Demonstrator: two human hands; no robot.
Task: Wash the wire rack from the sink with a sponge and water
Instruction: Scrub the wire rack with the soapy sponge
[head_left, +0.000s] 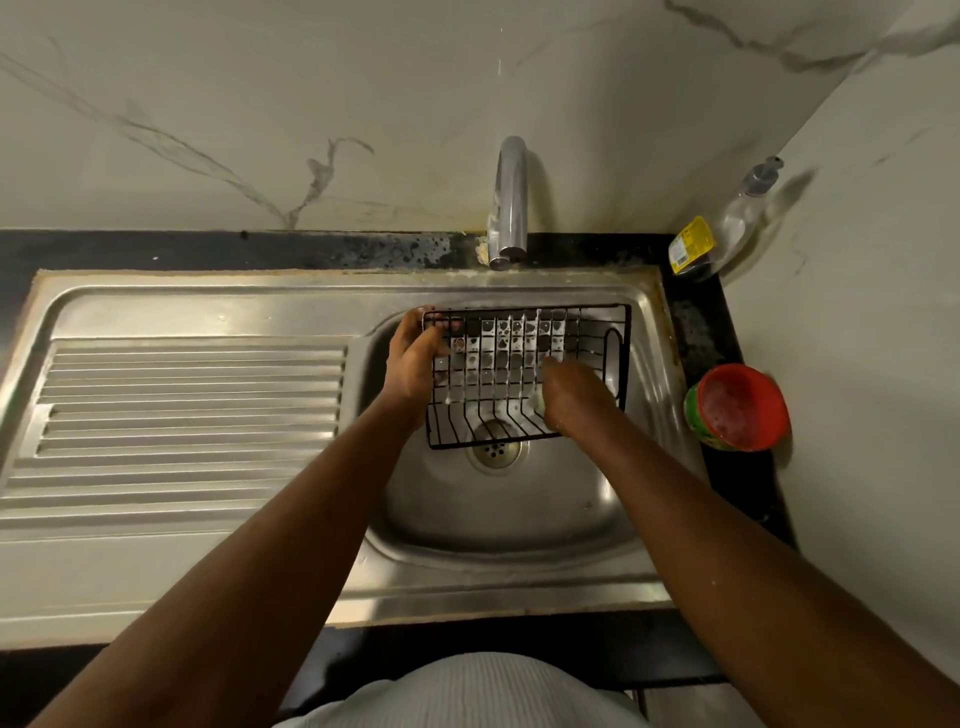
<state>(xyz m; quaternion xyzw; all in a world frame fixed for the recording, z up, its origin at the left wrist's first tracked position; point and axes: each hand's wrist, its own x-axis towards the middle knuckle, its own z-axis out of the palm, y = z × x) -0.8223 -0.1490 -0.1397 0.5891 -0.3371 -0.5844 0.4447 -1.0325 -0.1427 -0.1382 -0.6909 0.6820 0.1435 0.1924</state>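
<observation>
Wire rack (524, 374) sits soapy over the sink (493, 519) basin; left hand (415, 358) curls round its far-left corner; right hand (571, 395) clutches sponge (537, 402) against wires; risk: slick wire slips, rack drops onto drain (493, 452).

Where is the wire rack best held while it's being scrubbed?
Probably the left end frame, from the left, as the left hand grips it now. The wire rack leans tilted over the sink, and the right hand presses the sponge on its right half, leaving that end clear.
</observation>
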